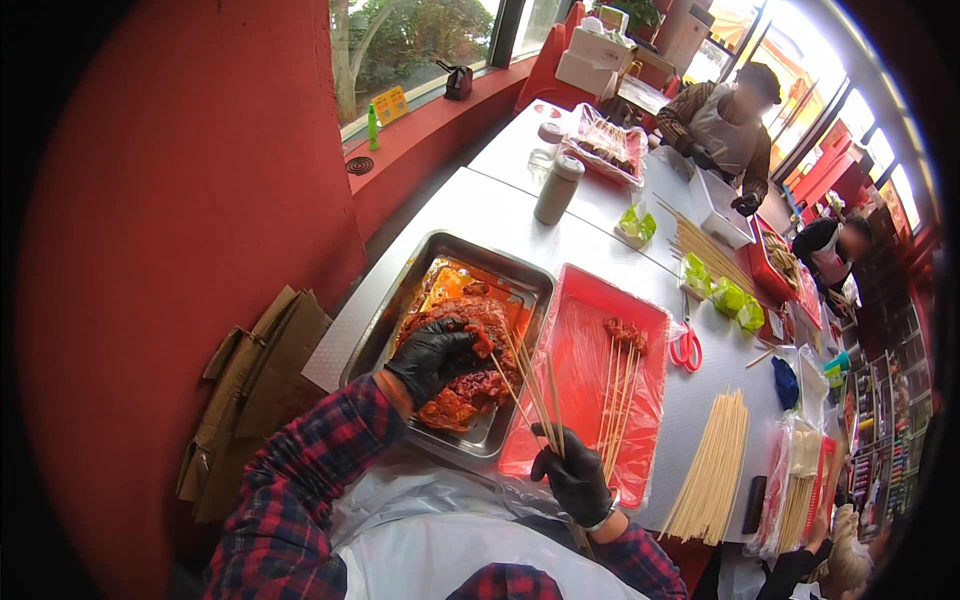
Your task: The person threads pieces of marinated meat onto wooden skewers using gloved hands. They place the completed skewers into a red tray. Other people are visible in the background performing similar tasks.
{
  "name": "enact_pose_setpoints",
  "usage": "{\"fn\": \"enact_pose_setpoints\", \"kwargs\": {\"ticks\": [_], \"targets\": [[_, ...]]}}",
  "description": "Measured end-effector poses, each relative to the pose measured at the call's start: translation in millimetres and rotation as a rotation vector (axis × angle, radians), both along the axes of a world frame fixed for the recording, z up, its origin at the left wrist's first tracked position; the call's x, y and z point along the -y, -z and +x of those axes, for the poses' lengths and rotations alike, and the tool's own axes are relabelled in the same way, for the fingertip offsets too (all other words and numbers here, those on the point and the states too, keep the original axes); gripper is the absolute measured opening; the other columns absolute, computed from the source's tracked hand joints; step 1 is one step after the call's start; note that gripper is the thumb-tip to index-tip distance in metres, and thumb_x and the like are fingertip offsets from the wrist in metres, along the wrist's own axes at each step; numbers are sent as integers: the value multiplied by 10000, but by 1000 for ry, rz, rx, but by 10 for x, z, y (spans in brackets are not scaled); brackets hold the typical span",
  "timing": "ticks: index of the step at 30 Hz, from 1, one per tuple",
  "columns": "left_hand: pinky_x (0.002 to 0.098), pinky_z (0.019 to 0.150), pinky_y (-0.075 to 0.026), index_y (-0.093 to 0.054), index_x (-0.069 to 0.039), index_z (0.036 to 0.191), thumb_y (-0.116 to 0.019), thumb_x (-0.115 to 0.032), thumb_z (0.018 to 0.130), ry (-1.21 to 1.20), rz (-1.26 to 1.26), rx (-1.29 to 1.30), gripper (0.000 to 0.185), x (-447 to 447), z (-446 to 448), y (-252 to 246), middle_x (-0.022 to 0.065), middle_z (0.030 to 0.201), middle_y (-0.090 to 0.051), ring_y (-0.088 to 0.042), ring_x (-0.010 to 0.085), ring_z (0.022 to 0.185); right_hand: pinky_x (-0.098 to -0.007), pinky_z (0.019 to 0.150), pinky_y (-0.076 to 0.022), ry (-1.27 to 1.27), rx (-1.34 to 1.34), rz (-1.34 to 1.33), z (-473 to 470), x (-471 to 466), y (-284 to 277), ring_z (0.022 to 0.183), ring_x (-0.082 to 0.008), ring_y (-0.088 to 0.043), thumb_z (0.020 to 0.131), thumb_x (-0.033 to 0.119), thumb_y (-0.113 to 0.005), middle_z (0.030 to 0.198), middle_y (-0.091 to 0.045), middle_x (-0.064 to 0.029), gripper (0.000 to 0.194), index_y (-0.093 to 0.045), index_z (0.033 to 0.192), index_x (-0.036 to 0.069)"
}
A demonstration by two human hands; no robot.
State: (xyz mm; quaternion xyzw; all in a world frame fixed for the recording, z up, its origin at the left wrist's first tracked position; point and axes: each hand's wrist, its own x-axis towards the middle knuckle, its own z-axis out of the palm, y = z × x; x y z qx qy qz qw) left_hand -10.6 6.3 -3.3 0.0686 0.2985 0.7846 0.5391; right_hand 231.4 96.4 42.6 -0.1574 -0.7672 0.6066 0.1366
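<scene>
My left hand (433,358), in a black glove, pinches a small piece of red marinated meat (480,341) above a steel tray (352,352). A pile of the same seasoned meat (469,397) fills much of that tray, with orange-red oil around it. Several thin bamboo skewers (541,397) fan upward from my right hand (574,474), also black-gloved. One skewer's tip reaches the meat piece; whether it has pierced it I cannot tell. Beside the steel tray lies a red plastic tray (570,322) lined with clear film. Several skewers with meat on their ends (624,337) rest in it.
Loose bamboo skewers (709,465) lie in a bundle on the metal table (442,202), right of red-handled scissors (686,349). A grey flask (559,191) stands farther back. Across the table, a person (727,127) works at a white bin (716,202). Folded cardboard (255,397) leans at left.
</scene>
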Motion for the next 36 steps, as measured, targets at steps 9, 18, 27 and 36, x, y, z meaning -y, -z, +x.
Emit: {"fn": "enact_pose_setpoints", "kwargs": {"ticks": [9,18,27,36], "targets": [[250,564,-505,-609,4,859,-613,-93,793,118,-265,-455,117,140,-241,-90,74,744,-615,-600,147,623,-213,564,-423,-63,-10,-52,51,-44,35,581,-87,-537,846,-66,-404,612,-534,-30,314,-471,1142,10],[230,533,-484,-621,27,860,-628,-80,781,253,-264,-647,133,179,-356,-284,57,683,-607,-573,115,553,-240,602,-447,-113,3,-116,87,-53,54,622,-95,-532,858,-24,-435,673,-525,-16,339,-458,1191,32],[242,505,-478,-625,27,874,-638,-58,759,446,-385,-1017,143,131,-465,-490,66,675,-612,-569,114,548,-216,585,-425,-113,12,-108,85,-9,2,607,-85,-530,840,-70,-409,654,-531,-19,341,-471,1164,15],[239,507,-478,-626,2,842,-643,7,739,540,-382,-949,105,77,-563,-504,41,655,-598,-573,112,566,-223,589,-434,-63,-13,22,46,68,54,607,-93,-538,823,-83,-407,648,-543,-26,337,-487,1138,7]]}}
